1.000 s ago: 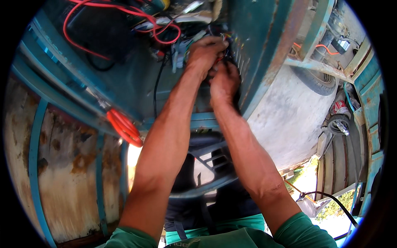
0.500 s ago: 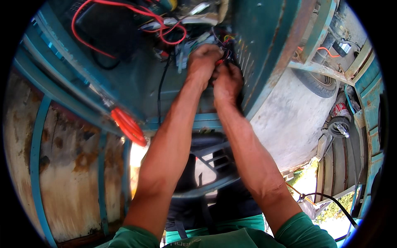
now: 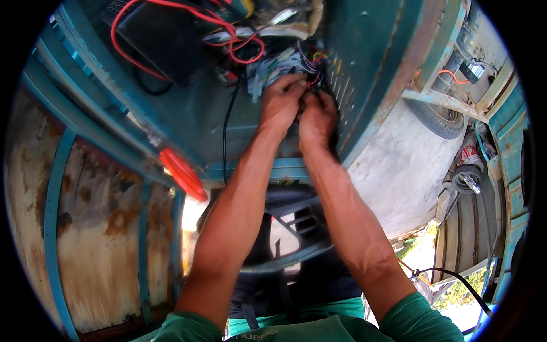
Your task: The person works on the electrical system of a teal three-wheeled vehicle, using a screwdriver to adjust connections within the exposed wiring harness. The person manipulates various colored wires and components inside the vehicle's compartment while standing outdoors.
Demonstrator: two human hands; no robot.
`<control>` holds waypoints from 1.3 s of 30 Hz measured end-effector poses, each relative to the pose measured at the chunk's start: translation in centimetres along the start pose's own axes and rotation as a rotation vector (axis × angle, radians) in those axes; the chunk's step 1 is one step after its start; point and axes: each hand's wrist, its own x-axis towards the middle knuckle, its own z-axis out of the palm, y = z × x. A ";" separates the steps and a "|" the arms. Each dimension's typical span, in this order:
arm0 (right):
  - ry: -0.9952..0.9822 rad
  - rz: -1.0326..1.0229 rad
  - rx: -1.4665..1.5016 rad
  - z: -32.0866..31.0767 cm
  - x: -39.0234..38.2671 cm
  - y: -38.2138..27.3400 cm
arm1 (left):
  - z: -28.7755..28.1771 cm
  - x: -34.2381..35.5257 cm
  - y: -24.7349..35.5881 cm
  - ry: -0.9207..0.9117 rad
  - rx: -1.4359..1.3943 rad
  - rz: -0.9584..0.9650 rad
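Note:
Both arms reach deep into a teal metal compartment. My left hand (image 3: 281, 104) is closed, its thumb and fingers pinched at a bundle of thin wires (image 3: 317, 76). Close against it, my right hand (image 3: 318, 118) is closed too, fingers curled at the lower end of the same dark bundle. A small red part shows between the fingertips, too small to name. Yellow, purple and dark wires rise beyond the hands. Just left of the bundle lies a pile of pale connectors and wires (image 3: 273, 69). The fingertips of the right hand are partly hidden.
A red cable (image 3: 232, 28) loops over a black box (image 3: 156, 48) at the upper left. A black cable (image 3: 227, 122) runs down the compartment floor. An orange-red handle (image 3: 182, 174) hangs at the left slats. The slotted teal wall (image 3: 370, 74) stands close on the right.
The view has shifted slightly, so the compartment sits a little lower and further right. My hands remain together at the wires, with the left fingers now a little lower.

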 end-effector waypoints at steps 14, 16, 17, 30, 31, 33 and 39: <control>-0.042 0.141 0.128 0.1 -0.8 -1.8 | -1.5 -0.1 -0.8 -0.009 -0.088 -0.008; -0.048 0.136 0.178 0.0 -0.7 -1.5 | -1.4 -0.4 -0.4 -0.014 -0.121 -0.042; -0.050 0.133 0.203 0.1 -0.8 -1.5 | -1.3 -0.5 -0.3 0.001 -0.119 -0.029; -0.124 0.040 0.132 0.3 -0.9 -1.2 | -2.3 0.3 -1.5 0.054 -0.189 -0.014; -0.125 0.037 0.123 0.4 -0.7 -1.0 | -2.1 0.1 -1.0 0.065 -0.155 0.019; -0.124 -0.009 0.057 0.3 -0.6 -0.9 | -1.7 -0.2 -0.1 0.086 -0.087 0.084; -0.137 -0.168 -0.302 0.2 -1.1 -2.1 | -0.8 -0.1 0.6 -0.026 0.413 0.464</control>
